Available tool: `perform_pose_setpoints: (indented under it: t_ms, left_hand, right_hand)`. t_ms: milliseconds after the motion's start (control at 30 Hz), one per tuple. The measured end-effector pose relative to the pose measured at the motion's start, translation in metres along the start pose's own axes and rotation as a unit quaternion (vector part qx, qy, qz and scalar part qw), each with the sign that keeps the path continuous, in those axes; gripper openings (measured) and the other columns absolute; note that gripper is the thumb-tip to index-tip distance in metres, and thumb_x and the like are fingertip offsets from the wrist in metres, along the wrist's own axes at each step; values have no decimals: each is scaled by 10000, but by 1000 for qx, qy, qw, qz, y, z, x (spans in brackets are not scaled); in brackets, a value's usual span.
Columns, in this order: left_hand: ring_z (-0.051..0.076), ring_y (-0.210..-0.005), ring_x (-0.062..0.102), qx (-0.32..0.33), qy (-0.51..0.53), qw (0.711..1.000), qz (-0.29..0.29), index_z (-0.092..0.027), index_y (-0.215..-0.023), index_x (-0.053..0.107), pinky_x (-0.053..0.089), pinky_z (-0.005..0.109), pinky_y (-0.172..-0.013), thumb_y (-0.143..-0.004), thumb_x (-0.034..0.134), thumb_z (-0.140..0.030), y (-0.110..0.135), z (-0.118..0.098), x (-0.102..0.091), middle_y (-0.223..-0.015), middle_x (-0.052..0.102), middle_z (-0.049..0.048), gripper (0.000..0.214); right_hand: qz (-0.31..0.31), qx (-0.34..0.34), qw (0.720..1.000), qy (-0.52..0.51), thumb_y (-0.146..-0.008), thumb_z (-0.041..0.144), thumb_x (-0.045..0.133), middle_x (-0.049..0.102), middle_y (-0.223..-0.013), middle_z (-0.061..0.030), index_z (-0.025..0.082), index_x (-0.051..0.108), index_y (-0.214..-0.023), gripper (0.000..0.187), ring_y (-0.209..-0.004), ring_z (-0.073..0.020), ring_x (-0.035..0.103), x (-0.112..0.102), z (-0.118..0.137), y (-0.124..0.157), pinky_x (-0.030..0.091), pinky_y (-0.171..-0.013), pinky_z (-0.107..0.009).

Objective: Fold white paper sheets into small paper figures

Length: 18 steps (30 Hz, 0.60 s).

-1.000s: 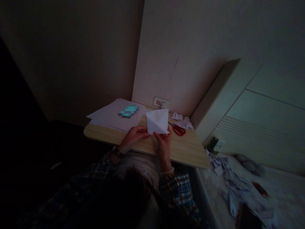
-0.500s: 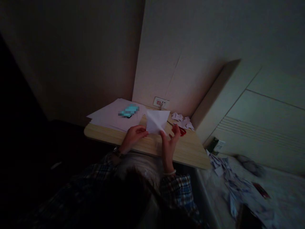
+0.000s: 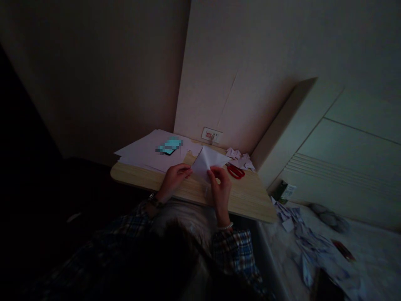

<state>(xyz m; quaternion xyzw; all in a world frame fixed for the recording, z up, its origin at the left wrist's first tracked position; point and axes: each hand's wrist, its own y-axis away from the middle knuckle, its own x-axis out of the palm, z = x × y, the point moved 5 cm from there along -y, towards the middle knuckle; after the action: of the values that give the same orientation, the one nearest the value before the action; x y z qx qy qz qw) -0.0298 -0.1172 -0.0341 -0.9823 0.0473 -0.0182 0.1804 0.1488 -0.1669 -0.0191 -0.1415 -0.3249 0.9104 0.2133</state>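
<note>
A white folded sheet of paper (image 3: pixel 209 161) is held low over the wooden desk (image 3: pixel 247 196). My left hand (image 3: pixel 174 177) pinches its left corner, fingers closed on the edge. My right hand (image 3: pixel 220 184) grips the lower right part of the same sheet, fingers curled over the fold. Red-handled scissors (image 3: pixel 235 171) lie on the desk just right of my right hand. Both sleeves are plaid, and a bead bracelet sits on the right wrist.
A stack of white sheets (image 3: pixel 147 152) with a blurred blue item lies at the desk's back left. Small folded paper pieces (image 3: pixel 240 159) sit by the wall near a socket (image 3: pixel 211 135). Paper scraps (image 3: pixel 300 238) litter the bed at right.
The sheet stood upright a second ago; it has tilted down toward the desk. My right hand briefly let go with fingers spread, then closed on the sheet again.
</note>
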Motion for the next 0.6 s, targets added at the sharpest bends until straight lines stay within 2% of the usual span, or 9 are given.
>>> perform_pose_setpoints:
  t_ms: [400, 600]
  left_hand:
    - [173, -655, 597, 18, -28, 999, -14, -189, -672, 654, 498, 276, -663, -694, 675, -378, 2, -6, -2, -638, 649, -3, 191]
    - [175, -654, 597, 24, -42, 999, -11, -191, -656, 665, 502, 276, -661, -697, 668, -347, 2, -8, -1, -642, 651, 1, 161]
  right_hand:
    - [-9, 24, 999, -21, -864, 443, 639, 679, -772, -22, 204, 667, -792, 251, -711, -175, 580, 1, 3, 1, 490, -700, -304]
    - [-1, 17, 1000, -22, -832, 418, 677, 698, -820, -34, 194, 685, -822, 224, -757, -184, 609, 0, 7, -1, 496, -728, -311]
